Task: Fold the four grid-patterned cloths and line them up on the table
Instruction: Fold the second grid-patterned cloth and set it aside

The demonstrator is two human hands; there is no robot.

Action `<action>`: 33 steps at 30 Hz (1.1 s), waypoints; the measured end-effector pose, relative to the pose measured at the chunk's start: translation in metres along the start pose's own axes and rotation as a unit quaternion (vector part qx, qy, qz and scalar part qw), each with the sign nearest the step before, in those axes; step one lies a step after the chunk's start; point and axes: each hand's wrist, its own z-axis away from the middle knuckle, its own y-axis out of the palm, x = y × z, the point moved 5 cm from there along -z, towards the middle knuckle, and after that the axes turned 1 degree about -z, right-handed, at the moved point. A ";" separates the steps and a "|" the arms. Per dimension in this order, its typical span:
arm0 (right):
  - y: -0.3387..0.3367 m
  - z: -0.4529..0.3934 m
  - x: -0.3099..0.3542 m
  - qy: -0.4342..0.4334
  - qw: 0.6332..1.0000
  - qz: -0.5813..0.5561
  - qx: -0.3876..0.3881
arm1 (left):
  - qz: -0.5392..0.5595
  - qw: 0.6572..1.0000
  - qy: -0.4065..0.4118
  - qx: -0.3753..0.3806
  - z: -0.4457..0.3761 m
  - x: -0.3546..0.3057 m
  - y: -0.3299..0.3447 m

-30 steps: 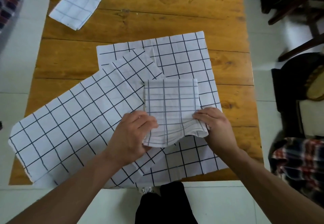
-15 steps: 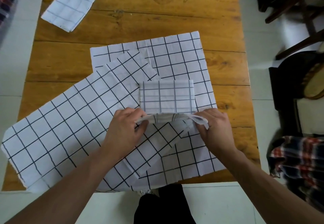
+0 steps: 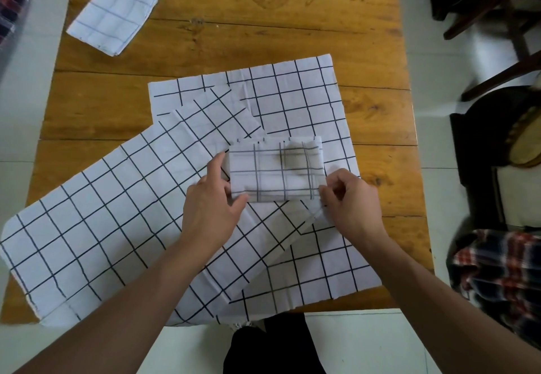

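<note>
A small folded grid cloth [image 3: 275, 168] lies in the middle of the wooden table [image 3: 263, 22], on top of two spread grid cloths. One spread cloth [image 3: 102, 227] runs diagonally to the near left and hangs over the table's edge. The other [image 3: 307, 95] lies square beneath it. My left hand [image 3: 207, 206] holds the folded cloth's near left corner, thumb on top and index finger along its left edge. My right hand [image 3: 354, 201] pinches its near right corner with curled fingers. Another folded grid cloth [image 3: 114, 13] sits at the far left corner.
A dark wooden chair [image 3: 483, 22] stands past the table's right side, with a round tan object [image 3: 527, 142] below it. Plaid fabric [image 3: 497, 271] lies at the near right, and more plaid [image 3: 14, 1] at the far left. White tiled floor surrounds the table.
Both hands lifted the small cloth's near edge and folded it over away from me. The cloth is now half as deep, and both hands hold its near corners.
</note>
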 end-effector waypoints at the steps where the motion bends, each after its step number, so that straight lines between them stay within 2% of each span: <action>1: 0.000 -0.001 -0.001 0.009 1.000 0.002 0.002 | 0.002 1.000 -0.005 -0.003 -0.001 -0.001 -0.001; 14: 0.001 -0.019 -0.003 0.088 0.996 -0.001 0.025 | -0.054 0.998 -0.025 -0.011 -0.009 -0.013 -0.004; 17: 0.000 -0.019 0.000 0.075 0.997 0.012 0.021 | -0.066 0.997 -0.029 -0.010 -0.010 -0.014 -0.005; 22: -0.003 -0.020 0.012 0.010 0.993 0.116 0.004 | -0.092 0.995 -0.027 -0.007 -0.011 -0.016 -0.004; 33: 0.000 -0.030 0.018 0.004 0.981 0.195 0.018 | -0.132 0.991 -0.005 -0.016 -0.011 -0.020 -0.005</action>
